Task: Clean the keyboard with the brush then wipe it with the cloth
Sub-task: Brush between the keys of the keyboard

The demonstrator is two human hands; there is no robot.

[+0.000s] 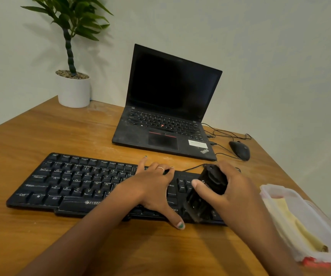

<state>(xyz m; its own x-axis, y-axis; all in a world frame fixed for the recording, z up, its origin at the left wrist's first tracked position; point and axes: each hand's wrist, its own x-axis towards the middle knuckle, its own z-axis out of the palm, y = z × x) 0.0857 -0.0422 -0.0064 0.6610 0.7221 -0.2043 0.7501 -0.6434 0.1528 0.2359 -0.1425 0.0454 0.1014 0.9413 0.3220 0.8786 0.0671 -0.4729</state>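
Keyboard [77,184] lies across the tabletop [41,132] in front of me, long axis running 9 to 3 o'clock. My left hand [152,188] rests flat on its middle, fingers spread, bracing it. My right hand [234,194] grips the brush [206,192], a black, hard-bodied block with dark bristles down on the keys at the 3 o'clock end. The unbrushed rows, I judge, stretch toward 9. Cloth [292,222], soft, pale yellow, sits in a clear plastic box [270,191] at 3 o'clock, nearest my right.
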